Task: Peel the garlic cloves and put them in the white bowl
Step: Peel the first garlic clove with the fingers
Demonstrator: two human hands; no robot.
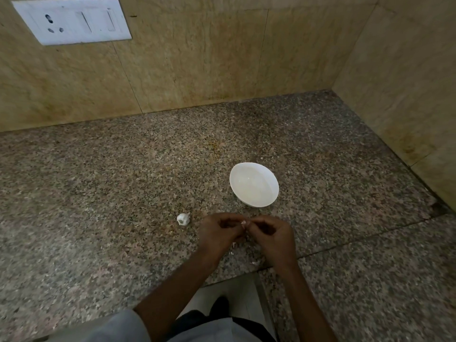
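1. Both hands meet low in the centre, just above the speckled granite counter (98,193), with the fingertips drawn together.
2. The left hand (219,233) has its fingers curled in, thumb and fingertips pinching a small garlic clove (243,222) from the left side.
3. The right hand (271,236) mirrors it, fingers bent, nipping the same clove from the right. It's a tight two-handed pinch, and only a sliver of white shows between the fingertips.
4. How much skin is on that clove? It's too small to tell.
5. The white bowl (254,186) sits upright on the counter just beyond the hands, a touch to the right and clear of them.
6. Off to the left of the left hand, a garlic bulb (183,219) lies on the granite by itself, near the hand but not touching it.
7. Pale scraps of peel (234,245) lie on the counter below the hands, between the wrists, with another bit nearer the front edge.
8. Behind it all is a wall of beige tiles (197,58), with a white switch plate (74,21) at upper left.
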